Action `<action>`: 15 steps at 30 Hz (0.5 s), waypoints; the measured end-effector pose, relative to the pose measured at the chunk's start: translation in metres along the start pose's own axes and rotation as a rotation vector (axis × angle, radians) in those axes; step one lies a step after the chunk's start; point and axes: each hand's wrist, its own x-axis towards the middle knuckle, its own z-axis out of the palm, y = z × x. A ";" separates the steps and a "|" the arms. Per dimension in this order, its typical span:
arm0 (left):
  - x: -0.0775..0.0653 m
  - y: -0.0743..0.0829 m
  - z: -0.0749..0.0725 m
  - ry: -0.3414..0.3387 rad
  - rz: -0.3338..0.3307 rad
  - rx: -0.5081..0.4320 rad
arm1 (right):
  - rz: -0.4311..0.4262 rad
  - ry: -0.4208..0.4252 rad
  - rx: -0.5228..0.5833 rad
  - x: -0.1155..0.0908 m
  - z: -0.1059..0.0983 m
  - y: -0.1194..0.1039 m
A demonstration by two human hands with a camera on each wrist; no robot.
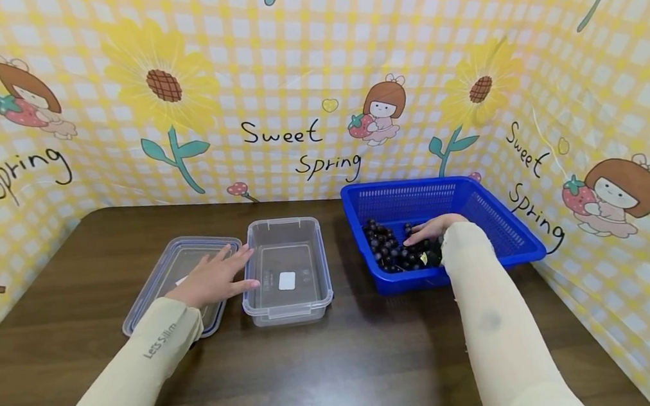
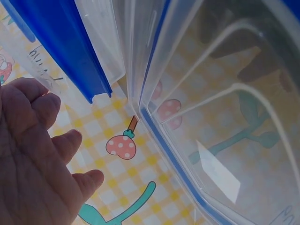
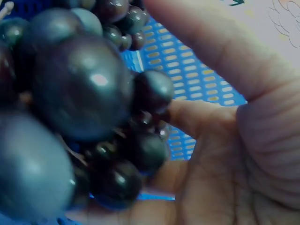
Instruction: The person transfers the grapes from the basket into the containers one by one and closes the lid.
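The left hand (image 1: 215, 278) is spreading its fingers loosely over the lid (image 1: 170, 271), tips reaching the near side of the clear box (image 1: 286, 258); whether they're touching it I can't tell. The right hand (image 1: 433, 227) is reaching around dark grapes (image 1: 386, 249) in the blue basket (image 1: 399, 187); I can't tell whether it's gripping them. Everything is resting on the brown table (image 1: 317, 384), sunflower-print cloth (image 1: 289, 58) hanging behind.

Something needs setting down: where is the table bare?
Bare table lies in front, between the sleeves, and in a strip between clear container and blue basket. Crowded: the lid, partly under the left hand, and the basket, holding grapes and the right hand.
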 end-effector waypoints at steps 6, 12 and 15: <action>-0.001 0.001 0.000 0.002 0.000 -0.004 | 0.022 0.021 0.012 0.003 0.006 -0.007; -0.001 -0.001 0.004 0.022 0.011 0.017 | 0.056 0.065 -0.011 -0.004 0.012 -0.013; -0.002 -0.002 0.004 0.012 0.015 0.008 | 0.058 0.070 -0.034 0.000 0.013 -0.014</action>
